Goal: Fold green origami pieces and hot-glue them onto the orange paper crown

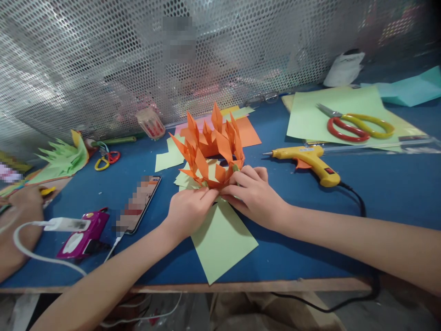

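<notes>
An orange folded-paper ring point(225, 146) with pointed petals stands in the middle of the blue table. My left hand point(189, 207) pinches its near lower edge from the left. From the right, my right hand point(253, 195) grips the same edge, fingers bent against the paper and close to the left hand. A bit of green paper shows by the right fingertips. Under both hands lies a light green paper sheet point(223, 243). Smaller green pieces point(168, 158) are scattered behind and left of the ring. The fingertips are partly hidden by the folds.
Right of the ring lies a yellow glue gun point(306, 161) with a black cord. Scissors point(354, 126) rest on green sheets behind it. Left are a phone point(143, 202), a purple power adapter point(81, 236), small scissors point(106, 158) and another person's arm point(24, 220). A perforated metal panel point(120, 59) stands behind.
</notes>
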### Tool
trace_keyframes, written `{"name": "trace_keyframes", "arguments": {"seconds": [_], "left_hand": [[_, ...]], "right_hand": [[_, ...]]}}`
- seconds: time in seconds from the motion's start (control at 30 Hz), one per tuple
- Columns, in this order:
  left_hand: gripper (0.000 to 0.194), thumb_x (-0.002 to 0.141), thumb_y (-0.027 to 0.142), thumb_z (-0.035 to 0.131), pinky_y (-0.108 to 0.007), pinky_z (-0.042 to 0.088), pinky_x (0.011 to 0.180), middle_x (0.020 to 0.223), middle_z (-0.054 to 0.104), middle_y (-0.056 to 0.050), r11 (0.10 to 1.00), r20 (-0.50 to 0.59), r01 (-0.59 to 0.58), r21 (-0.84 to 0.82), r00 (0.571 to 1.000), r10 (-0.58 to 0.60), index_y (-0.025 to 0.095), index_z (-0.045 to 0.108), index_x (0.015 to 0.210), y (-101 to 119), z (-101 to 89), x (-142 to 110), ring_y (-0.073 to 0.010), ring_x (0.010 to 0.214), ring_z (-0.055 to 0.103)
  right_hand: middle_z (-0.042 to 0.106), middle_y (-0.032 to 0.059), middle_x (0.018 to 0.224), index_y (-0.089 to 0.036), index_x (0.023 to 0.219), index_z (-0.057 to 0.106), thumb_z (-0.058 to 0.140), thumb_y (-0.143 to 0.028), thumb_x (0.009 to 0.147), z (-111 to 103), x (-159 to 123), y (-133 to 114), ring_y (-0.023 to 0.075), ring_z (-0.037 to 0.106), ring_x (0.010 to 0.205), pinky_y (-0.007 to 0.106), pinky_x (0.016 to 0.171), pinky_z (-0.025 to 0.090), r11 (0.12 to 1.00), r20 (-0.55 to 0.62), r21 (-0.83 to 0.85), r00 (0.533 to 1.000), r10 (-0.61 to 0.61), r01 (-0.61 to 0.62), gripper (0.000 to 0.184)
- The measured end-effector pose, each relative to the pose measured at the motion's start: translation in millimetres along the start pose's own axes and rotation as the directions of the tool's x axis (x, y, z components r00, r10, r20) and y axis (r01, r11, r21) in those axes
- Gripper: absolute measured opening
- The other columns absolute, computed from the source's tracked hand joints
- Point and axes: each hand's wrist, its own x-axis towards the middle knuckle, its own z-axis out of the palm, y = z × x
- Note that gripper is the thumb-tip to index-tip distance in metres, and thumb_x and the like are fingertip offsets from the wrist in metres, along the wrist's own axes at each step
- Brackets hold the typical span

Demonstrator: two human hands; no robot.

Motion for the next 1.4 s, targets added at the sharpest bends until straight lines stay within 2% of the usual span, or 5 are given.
{"name": "trace_keyframes", "arguments": {"seconds": [0.53, 1.07, 1.4], "left_hand": [[0.021, 0.087, 0.015, 0.050, -0.027, 0.031, 0.047, 0.056, 0.061, 0.002, 1.000, -0.011, -0.029, 0.011, 1.000, 0.030, 0.020, 0.065, 0.074, 0.9, -1.3, 1.6, -0.0131, 0.048, 0.054], [0.021, 0.091, 0.018, 0.049, -0.026, 0.033, 0.047, 0.058, 0.064, 0.003, 1.000, -0.015, -0.007, -0.025, 1.000, 0.006, 0.020, 0.066, 0.079, 2.4, 0.9, 0.9, -0.0126, 0.050, 0.058], [0.018, 0.090, 0.018, 0.051, -0.026, 0.033, 0.048, 0.060, 0.066, 0.003, 1.000, -0.034, -0.006, -0.018, 0.999, 0.006, 0.020, 0.066, 0.082, 2.9, 2.4, -0.4, -0.0133, 0.049, 0.058]], "right_hand": [[0.057, 0.0048, 0.082, -0.017, 0.080, 0.062, 0.060, -0.019, 0.085, 4.4, 1.0, -1.5, 0.0198, 0.039, 0.081, 0.033, 0.071, 0.025, 1.000, -0.020, -0.020, 1.000, -0.012, 0.011, 0.006], [0.056, 0.0029, 0.082, -0.018, 0.078, 0.060, 0.062, -0.015, 0.081, 3.9, 0.6, -3.4, 0.0188, 0.041, 0.082, 0.032, 0.072, 0.026, 0.996, -0.024, 0.069, 0.998, 0.062, -0.060, 0.004], [0.056, 0.0026, 0.083, -0.019, 0.079, 0.060, 0.059, -0.017, 0.083, 3.5, 0.4, -4.4, 0.0185, 0.041, 0.083, 0.033, 0.071, 0.026, 0.990, -0.004, 0.094, 0.994, 0.106, -0.105, 0.005]]}}
